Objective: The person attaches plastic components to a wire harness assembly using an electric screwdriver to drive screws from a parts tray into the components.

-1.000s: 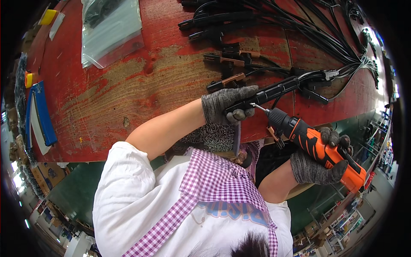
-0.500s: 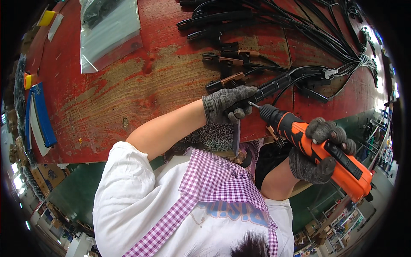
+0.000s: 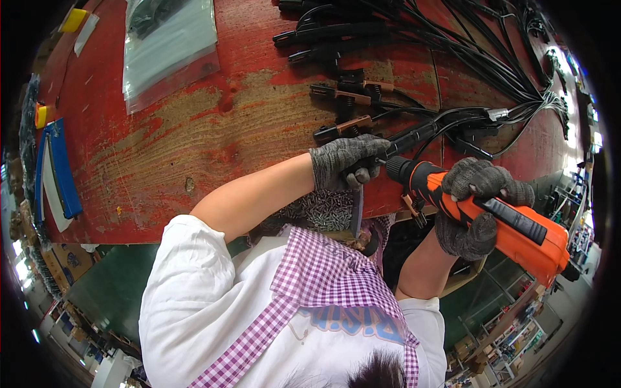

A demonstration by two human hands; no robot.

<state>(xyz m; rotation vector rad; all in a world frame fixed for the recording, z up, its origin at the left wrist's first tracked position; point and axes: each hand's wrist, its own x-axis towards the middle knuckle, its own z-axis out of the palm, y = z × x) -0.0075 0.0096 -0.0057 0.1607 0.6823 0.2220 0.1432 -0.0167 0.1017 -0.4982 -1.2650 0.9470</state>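
In a grey knit glove, my left hand [image 3: 346, 161] is closed round the end of a black ribbed handle [image 3: 414, 137], which looks like a welding electrode holder with its cable running right. My right hand [image 3: 479, 187], gloved alike, grips an orange cordless drill [image 3: 533, 244]. The drill lies nearly level, its black chuck [image 3: 398, 169] pointing left. Its bit meets the handle beside my left fingers; the exact contact point is hidden. Just beyond my left hand lies an electrode holder with copper-coloured jaws [image 3: 354, 125].
Below my left hand, a box of small screws [image 3: 328, 210] stands at the table edge. More copper-jawed holders [image 3: 343, 95] and bundled black cables [image 3: 482, 68] cover the far right. A clear plastic bag [image 3: 169, 55] and a blue-edged object [image 3: 61, 169] lie left on the worn red table [image 3: 252, 129].
The drill has shifted slightly, its rear swinging up and right. Its bit now sits closer against the handle. My left hand keeps its hold with little movement.
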